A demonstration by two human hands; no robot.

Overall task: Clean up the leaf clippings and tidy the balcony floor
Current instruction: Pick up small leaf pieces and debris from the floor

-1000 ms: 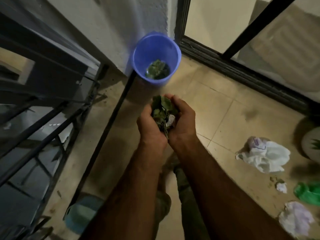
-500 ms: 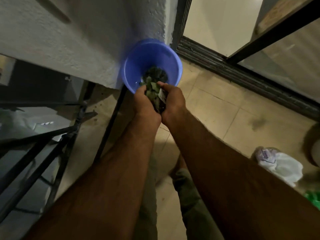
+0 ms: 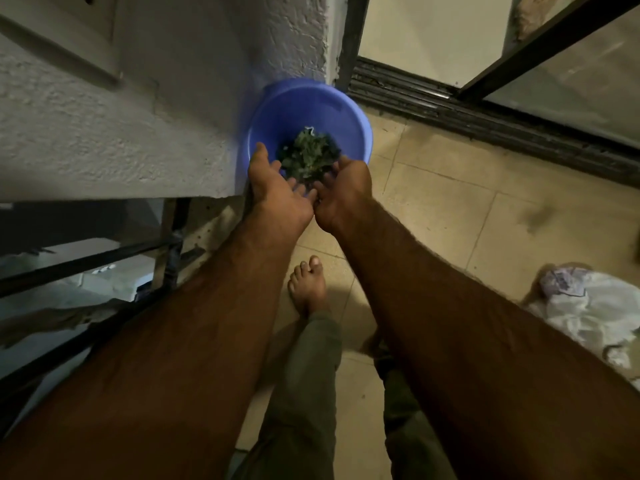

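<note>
1. I see the fingers of the left hand [image 3: 277,190] and right hand [image 3: 344,192] spread loose, holding nothing.
2. Leaf clippings [image 3: 308,155] lie inside the blue bucket [image 3: 360,116] beneath them.
3. The bucket stands against the wall [image 3: 156,133]; a white bag [image 3: 595,306] lies well apart on the right.

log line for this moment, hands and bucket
left hand: open, at blue bucket rim | right hand: open, beside it | leaf clippings: in bucket | white plastic bag: on tiled floor

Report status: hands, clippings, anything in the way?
Left hand and right hand open, side by side over the blue bucket. Leaf clippings inside it. Nothing blocking; crumpled white bag lies on the floor, right.
</note>
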